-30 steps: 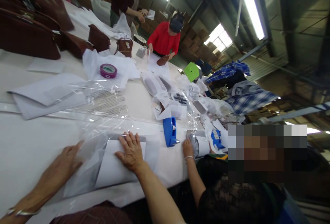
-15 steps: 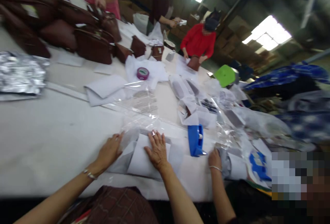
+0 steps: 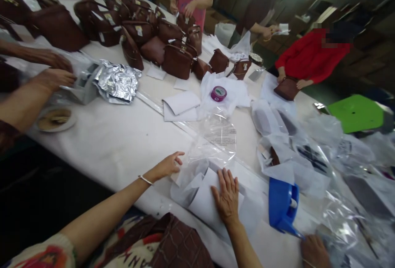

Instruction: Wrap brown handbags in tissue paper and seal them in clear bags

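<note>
Clearly, the right hand (image 3: 227, 196) lies open on the white paper (image 3: 202, 196), fingers spread, probably because a flat palm steadies a loose sheet without creasing it. The left hand (image 3: 168, 165) is by the left edge of the clear bag (image 3: 216, 134), fingers partly bent; whether it pinches the film, I cannot tell. The paper is at the near edge of the desk (image 3: 129, 136), in front of the person, with thin tissue (image 3: 251, 212) showing around it. The tape dispenser (image 3: 279, 206) stands to the right, perhaps for easy reach, and the purple tape (image 3: 219, 93) sits on white sheets beyond the bag.

The paper looks smooth, matt and slightly bowed, the tissue softer and rumpled. The bag is glossy and wrinkled, with small dark print; what lies under the paper is hidden.
</note>
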### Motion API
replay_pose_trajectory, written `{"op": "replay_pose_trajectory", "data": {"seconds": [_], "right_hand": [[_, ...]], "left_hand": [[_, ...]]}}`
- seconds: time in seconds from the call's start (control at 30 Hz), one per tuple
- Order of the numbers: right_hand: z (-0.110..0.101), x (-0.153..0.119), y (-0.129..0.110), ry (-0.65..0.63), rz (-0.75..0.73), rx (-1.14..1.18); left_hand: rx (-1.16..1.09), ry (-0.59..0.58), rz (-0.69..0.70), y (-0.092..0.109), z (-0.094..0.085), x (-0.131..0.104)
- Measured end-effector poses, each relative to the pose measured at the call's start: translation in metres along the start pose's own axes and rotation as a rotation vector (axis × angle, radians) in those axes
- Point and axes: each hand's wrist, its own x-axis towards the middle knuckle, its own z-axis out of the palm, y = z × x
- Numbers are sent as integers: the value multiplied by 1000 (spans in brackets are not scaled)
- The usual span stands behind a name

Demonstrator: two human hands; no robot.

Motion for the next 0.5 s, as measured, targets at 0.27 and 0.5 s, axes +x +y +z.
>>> {"op": "replay_pose_trajectory", "data": {"seconds": [0.27, 0.5], "right_hand": [[2, -2, 3, 30, -18, 20], [-2, -3, 3, 16, -12, 59]], "left_hand": [[-225, -21, 18, 21, -34, -5], [-167, -52, 107, 35, -31, -39]]}}
